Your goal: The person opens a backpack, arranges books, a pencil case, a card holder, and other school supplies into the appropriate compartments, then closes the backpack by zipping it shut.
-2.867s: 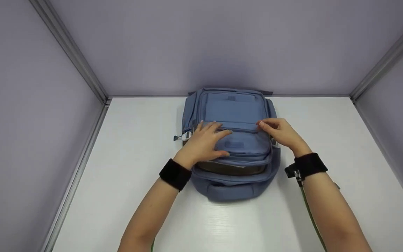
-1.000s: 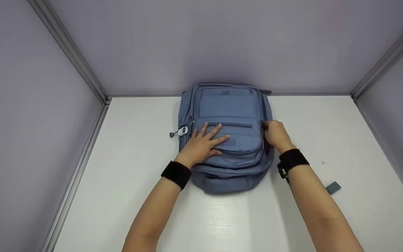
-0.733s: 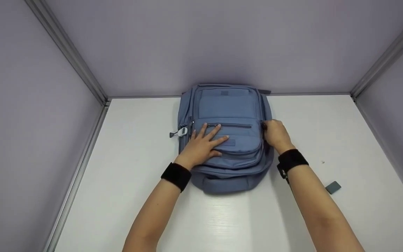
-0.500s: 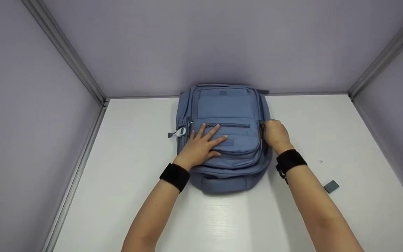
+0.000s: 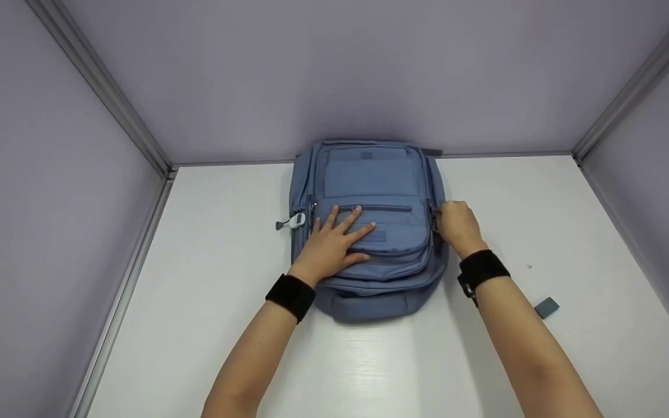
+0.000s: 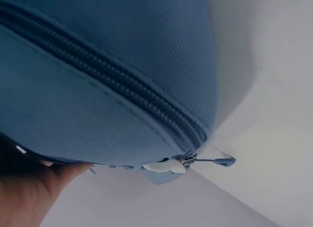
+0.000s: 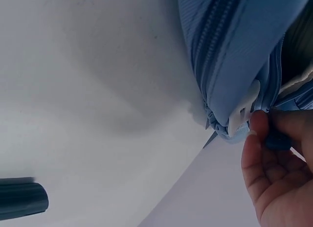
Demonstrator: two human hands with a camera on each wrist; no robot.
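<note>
Since the earliest frame, our right hand (image 5: pixel 453 225) has moved from the top of the backpack (image 5: pixel 369 174) to its right edge, and the front pocket now looks zipped flat. The blue backpack lies flat on the white table (image 5: pixel 195 290), against the back wall. Our left hand (image 5: pixel 334 244) presses on the front pocket with fingers spread straight. Our right fingers pinch a zipper pull (image 7: pixel 279 139) at the side. A small grey block (image 5: pixel 546 307) lies to the right.
</note>
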